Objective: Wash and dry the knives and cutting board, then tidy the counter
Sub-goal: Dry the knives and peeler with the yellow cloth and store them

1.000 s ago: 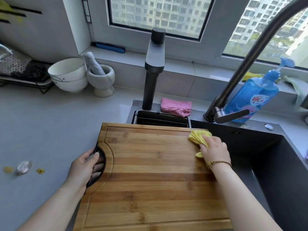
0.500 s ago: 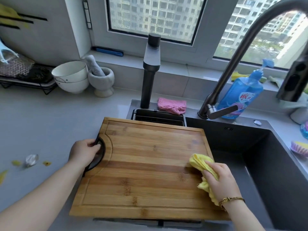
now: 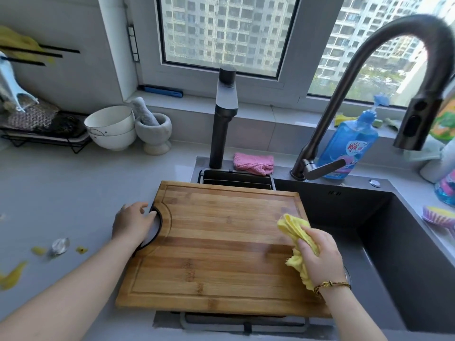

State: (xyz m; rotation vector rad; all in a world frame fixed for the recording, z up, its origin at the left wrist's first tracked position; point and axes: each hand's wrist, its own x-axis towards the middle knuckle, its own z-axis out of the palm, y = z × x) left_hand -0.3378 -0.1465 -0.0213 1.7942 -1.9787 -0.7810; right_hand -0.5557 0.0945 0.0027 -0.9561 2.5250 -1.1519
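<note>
A large bamboo cutting board [image 3: 214,247] lies flat across the left part of the dark sink [image 3: 394,254], partly on the grey counter. My left hand [image 3: 131,221] grips the black ring handle at the board's left edge. My right hand [image 3: 317,257] presses a bunched yellow cloth [image 3: 294,228] against the board's right side. No knives are in view.
A tall curved tap [image 3: 369,77] arches over the sink beside a blue soap bottle [image 3: 349,146]. A pink cloth [image 3: 253,163] and a black column [image 3: 222,124] sit behind the board. White bowls [image 3: 110,127], a stone mortar [image 3: 154,131] and yellow scraps [image 3: 12,275] occupy the left counter.
My right hand swept the yellow cloth from the board's far right corner down its right side, and has stayed there over the last half second. My left hand kept its hold on the handle.
</note>
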